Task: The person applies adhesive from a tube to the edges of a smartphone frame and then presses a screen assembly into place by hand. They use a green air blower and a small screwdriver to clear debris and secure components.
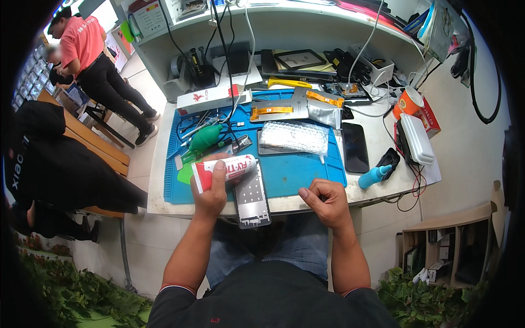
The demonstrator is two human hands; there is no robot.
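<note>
My left hand (210,199) is closed round a white and red squeeze tube (232,170), which lies tilted across the upper end of a phone frame (252,198). That frame is a thin silver plate with rows of dots, and its lower end juts past the table's front edge. Whether my left fingers also touch the frame is hidden. To the right, my right hand (327,203) is curled into a fist at the table edge, its thumb laid over the fingers. What it holds, if anything, does not show. Beneath is a blue work mat (295,180).
Behind the tube lie a green air blower (205,139) and a bubble-wrapped pack (294,138). At the right are a black phone (355,147), a light-blue bottle (375,176) and an orange cup (409,101). A person in a pink shirt (82,41) stands at far left.
</note>
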